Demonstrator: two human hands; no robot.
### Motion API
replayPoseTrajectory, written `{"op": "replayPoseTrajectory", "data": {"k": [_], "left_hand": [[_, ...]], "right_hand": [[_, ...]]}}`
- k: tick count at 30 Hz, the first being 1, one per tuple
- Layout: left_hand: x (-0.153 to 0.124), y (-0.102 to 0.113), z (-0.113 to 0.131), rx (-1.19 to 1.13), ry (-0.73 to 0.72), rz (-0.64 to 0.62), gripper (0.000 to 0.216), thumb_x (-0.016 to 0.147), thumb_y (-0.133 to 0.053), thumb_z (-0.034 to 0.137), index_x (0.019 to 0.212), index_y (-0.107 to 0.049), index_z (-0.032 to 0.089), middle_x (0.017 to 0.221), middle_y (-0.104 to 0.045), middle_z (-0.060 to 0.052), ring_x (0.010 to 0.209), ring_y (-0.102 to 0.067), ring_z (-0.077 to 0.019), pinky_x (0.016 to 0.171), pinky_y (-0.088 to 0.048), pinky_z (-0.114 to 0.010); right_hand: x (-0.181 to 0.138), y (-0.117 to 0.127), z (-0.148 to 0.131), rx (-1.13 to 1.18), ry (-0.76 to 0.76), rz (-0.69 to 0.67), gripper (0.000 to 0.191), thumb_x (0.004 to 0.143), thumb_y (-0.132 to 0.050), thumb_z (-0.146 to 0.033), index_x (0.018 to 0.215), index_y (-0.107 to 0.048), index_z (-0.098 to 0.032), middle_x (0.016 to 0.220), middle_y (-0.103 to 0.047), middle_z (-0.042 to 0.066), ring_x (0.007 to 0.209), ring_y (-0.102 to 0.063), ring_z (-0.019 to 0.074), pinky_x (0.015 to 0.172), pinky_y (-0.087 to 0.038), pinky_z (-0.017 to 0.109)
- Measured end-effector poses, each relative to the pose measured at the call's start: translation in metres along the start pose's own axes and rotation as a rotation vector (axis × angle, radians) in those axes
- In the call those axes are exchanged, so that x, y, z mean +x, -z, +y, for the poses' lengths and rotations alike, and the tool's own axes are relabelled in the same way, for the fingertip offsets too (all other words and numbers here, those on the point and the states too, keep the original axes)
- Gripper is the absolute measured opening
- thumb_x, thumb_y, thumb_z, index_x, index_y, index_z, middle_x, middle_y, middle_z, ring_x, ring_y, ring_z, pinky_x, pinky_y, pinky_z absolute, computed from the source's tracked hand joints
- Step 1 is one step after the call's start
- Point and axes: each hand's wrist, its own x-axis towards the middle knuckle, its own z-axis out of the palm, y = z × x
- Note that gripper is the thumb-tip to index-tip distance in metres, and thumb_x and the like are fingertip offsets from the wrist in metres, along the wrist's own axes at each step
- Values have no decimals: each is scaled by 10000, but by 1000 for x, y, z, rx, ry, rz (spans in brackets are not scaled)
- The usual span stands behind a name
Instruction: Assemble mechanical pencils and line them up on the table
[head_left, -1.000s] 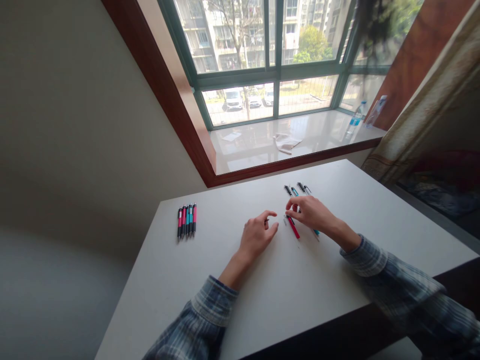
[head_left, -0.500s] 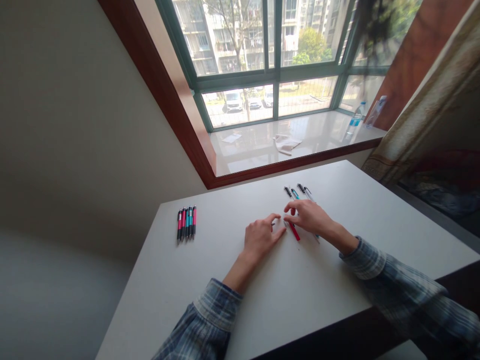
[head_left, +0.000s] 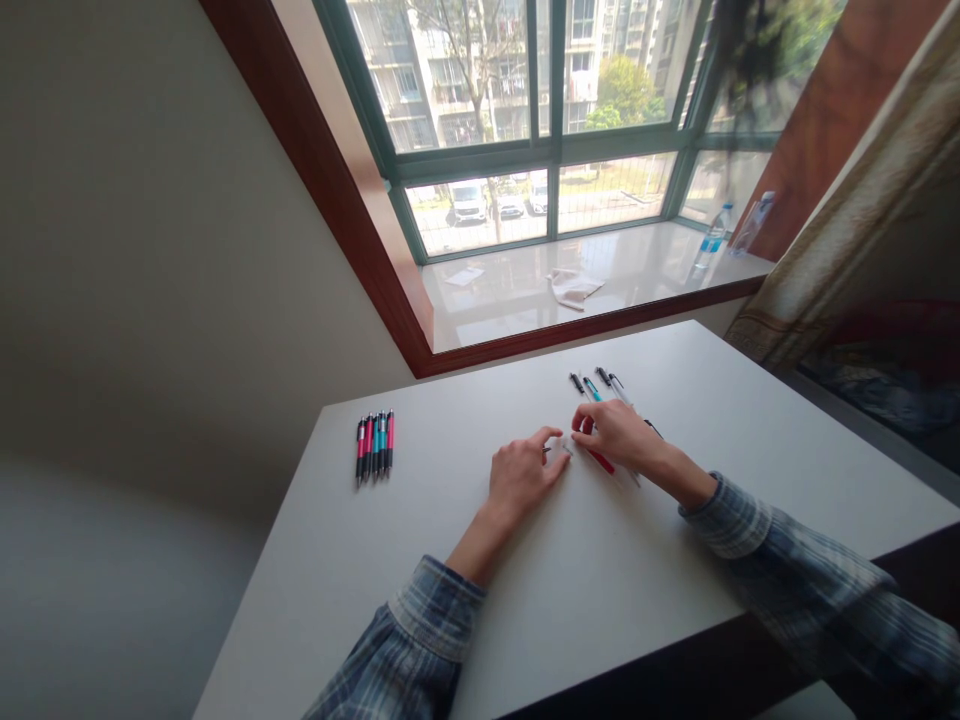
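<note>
My left hand (head_left: pixel 525 470) rests low over the white table (head_left: pixel 420 560), its fingers curled. A small dark tip and a thin pale piece show by its thumb and forefinger, too small to name. Just right of it, my right hand (head_left: pixel 619 437) is closed in a pinch at the end of a red pen barrel (head_left: pixel 603 462), which slants down to the right beneath the palm. Beyond that hand lie black pen grips (head_left: pixel 576 383), a teal pen part (head_left: pixel 592 387) and a clear-looking pen part (head_left: pixel 616 382), partly covered by the fingers.
Several pink, teal and black pens (head_left: pixel 374 447) lie side by side at the table's left. Behind the table, the window sill (head_left: pixel 510 310) holds a crumpled cloth (head_left: pixel 574 288), a paper (head_left: pixel 465 276) and plastic bottles (head_left: pixel 712 238). A curtain (head_left: pixel 840 190) hangs at the right.
The red barrel has swung to the right with my right fingertips, which have drawn slightly away from my left hand. A dark clip-like part now shows beyond the right wrist. My left hand is nearly still.
</note>
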Motion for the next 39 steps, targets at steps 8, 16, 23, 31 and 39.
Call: {"op": "replayPoseTrajectory", "data": {"k": [8,16,23,31,39], "left_hand": [[0,-1,-2,-127,18,50,324,874,-633,372,1182,-720,320,671,-638,22,639,-587,-175,673,-392,-271],[-2,11,-8,-673,-121,170,337,880,-679,402,1173,-727,242,597,-404,71,564,-372,-114,608,-350,-242],[-8,21,-1,-725,-273,282,168,884,-711,366,945,-810,245,816,-681,-35,702,-555,-148,687,-434,-273],[-1,23,-4,-1153,16,235,337,796,-796,444,1008,-780,182,640,-580,17,492,-341,-57,458,-246,-226],[7,22,-10,-1305,102,278,400,844,-729,525,1020,-723,165,537,-330,86,479,-247,-52,456,-169,-208]], "right_hand": [[-4,11,-8,83,-2,105,131,871,-640,-314,862,-730,-220,783,-751,16,719,-670,177,681,-444,296],[1,15,-8,719,-18,150,255,838,-709,-433,892,-710,-184,761,-711,34,687,-625,161,658,-482,293],[4,2,-10,1212,-120,-28,339,756,-815,-453,859,-683,-159,805,-658,16,727,-570,113,712,-478,260],[3,-8,-12,1375,-106,-181,353,751,-841,-452,847,-682,-152,839,-680,34,707,-570,98,728,-489,255],[1,6,-7,492,131,241,221,955,-631,-414,985,-736,-223,912,-759,47,812,-658,186,788,-489,331]]}}
